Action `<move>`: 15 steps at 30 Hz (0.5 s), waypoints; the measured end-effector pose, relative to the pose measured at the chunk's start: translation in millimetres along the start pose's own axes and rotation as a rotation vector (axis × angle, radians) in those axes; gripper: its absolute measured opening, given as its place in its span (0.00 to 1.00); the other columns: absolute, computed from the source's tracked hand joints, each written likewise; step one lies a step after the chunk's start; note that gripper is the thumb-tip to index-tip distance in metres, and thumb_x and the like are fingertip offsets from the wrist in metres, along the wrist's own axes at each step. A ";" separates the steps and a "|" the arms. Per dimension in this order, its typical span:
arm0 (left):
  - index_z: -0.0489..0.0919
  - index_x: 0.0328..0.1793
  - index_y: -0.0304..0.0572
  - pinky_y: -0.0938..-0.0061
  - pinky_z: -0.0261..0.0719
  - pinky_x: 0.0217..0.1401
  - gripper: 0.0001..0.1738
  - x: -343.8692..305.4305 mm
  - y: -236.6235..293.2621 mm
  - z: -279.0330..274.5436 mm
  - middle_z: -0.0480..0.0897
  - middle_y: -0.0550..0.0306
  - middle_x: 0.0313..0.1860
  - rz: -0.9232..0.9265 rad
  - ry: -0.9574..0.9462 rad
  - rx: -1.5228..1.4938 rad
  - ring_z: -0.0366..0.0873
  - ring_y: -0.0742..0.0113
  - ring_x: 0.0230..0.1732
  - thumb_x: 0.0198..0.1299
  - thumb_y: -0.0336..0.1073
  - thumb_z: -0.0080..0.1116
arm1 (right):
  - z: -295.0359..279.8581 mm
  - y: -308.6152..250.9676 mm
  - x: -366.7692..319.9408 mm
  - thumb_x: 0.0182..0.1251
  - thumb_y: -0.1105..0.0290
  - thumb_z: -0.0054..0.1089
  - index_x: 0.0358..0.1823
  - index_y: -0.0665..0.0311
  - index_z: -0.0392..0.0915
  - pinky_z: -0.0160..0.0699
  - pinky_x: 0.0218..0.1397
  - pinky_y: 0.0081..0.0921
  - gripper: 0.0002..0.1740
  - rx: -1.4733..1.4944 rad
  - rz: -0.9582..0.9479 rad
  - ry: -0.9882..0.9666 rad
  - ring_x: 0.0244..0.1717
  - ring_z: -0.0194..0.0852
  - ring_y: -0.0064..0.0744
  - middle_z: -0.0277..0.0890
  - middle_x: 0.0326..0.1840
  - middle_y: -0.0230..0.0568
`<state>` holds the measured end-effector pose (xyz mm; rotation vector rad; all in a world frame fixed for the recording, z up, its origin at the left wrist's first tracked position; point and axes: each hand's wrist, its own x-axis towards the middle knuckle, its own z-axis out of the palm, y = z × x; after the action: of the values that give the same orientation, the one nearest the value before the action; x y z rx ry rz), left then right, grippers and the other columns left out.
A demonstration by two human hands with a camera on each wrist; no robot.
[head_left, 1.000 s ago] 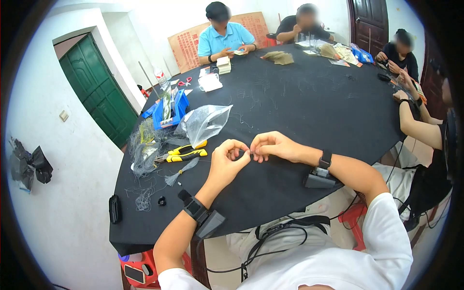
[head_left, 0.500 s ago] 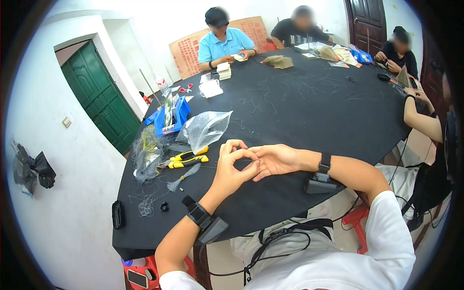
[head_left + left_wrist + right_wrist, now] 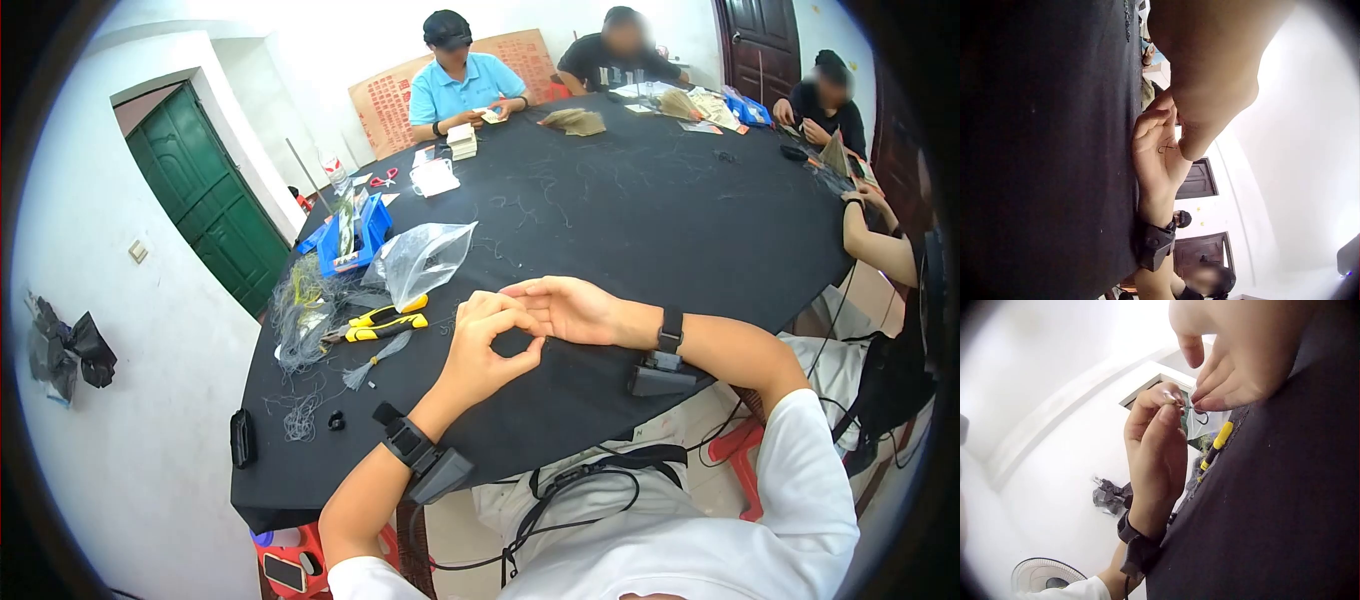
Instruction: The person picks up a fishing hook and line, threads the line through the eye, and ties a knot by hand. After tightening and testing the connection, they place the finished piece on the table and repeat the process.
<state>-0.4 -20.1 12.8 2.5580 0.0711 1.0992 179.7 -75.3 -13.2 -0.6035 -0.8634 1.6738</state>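
so the thing being worked on here is a tiny dark hook (image 3: 1205, 415), held up in the air just in front of the right palm. its end is pinched between the thumb and finger of the left hand (image 3: 484, 345), while the right hand (image 3: 575, 310) is held palm up, fingers loosely stretched and nothing gripped. whether the hook is being brushed by those right fingertips can't really be told, it's too small and blurry at that spot. as for handling, next to no weight should be expected, and it'd probably be felt as stiff, like metal wire, a bit slick and easily dropped or spun. breakage shouldn't be much of a worry, pricked skin would be. best taken by the straight shank, with the bend and tip kept turned away from the skin. now the count: 1 hook and 2 hands at the work, then on the black tablecloth (image 3: 650, 230), off to the left, 1 set of pliers (image 3: 388, 328) with 2 yellow-and-black handles, 1 clear plastic bag (image 3: 422, 262), 1 blue bin (image 3: 378, 222) near it, 1 tied grey tassel (image 3: 376, 363), 2 tangles of grey line (image 3: 295, 325) (1 big, 1 small), 1 pair of red scissors (image 3: 377, 182) and 1 bottle (image 3: 334, 170).
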 end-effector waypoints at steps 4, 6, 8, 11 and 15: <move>0.80 0.28 0.47 0.70 0.65 0.53 0.09 0.3 -0.1 -1.2 0.79 0.64 0.34 0.036 -0.061 -0.076 0.72 0.65 0.44 0.38 0.27 0.66 | -1.5 -4.2 0.6 0.67 0.70 0.50 0.56 0.72 0.69 0.72 0.57 0.29 0.18 -0.116 -0.073 0.160 0.55 0.72 0.35 0.72 0.55 0.49; 0.80 0.29 0.47 0.70 0.65 0.53 0.09 -0.3 0.9 -0.3 0.80 0.65 0.34 0.039 -0.103 -0.109 0.72 0.66 0.44 0.39 0.27 0.66 | -4.2 -6.0 0.7 0.67 0.71 0.50 0.55 0.72 0.69 0.73 0.56 0.28 0.17 -0.129 -0.085 0.189 0.54 0.73 0.34 0.72 0.54 0.48; 0.80 0.28 0.48 0.71 0.64 0.53 0.09 -0.4 1.1 -0.6 0.80 0.67 0.34 0.041 -0.150 -0.106 0.72 0.66 0.44 0.39 0.27 0.66 | -5.7 -10.5 0.3 0.67 0.72 0.50 0.55 0.71 0.70 0.73 0.55 0.27 0.16 -0.135 -0.095 0.228 0.53 0.74 0.33 0.73 0.53 0.47; 0.80 0.28 0.48 0.71 0.64 0.53 0.09 -1.1 1.1 -1.1 0.81 0.67 0.34 0.052 -0.195 -0.110 0.72 0.66 0.43 0.39 0.28 0.66 | -5.5 -15.9 -0.6 0.66 0.73 0.50 0.53 0.70 0.71 0.74 0.53 0.25 0.15 -0.110 -0.110 0.286 0.53 0.74 0.32 0.74 0.52 0.46; 0.80 0.28 0.49 0.72 0.65 0.52 0.09 -1.2 1.0 -1.3 0.81 0.68 0.33 0.069 -0.199 -0.127 0.72 0.66 0.42 0.38 0.28 0.67 | -14.8 -23.5 -0.2 0.65 0.74 0.52 0.51 0.68 0.72 0.73 0.51 0.23 0.14 -0.085 -0.151 0.303 0.50 0.75 0.29 0.76 0.48 0.43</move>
<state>-2.3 -20.8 13.2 2.5561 -0.1334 0.8380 204.9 -68.9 -3.5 -0.8068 -0.7427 1.3721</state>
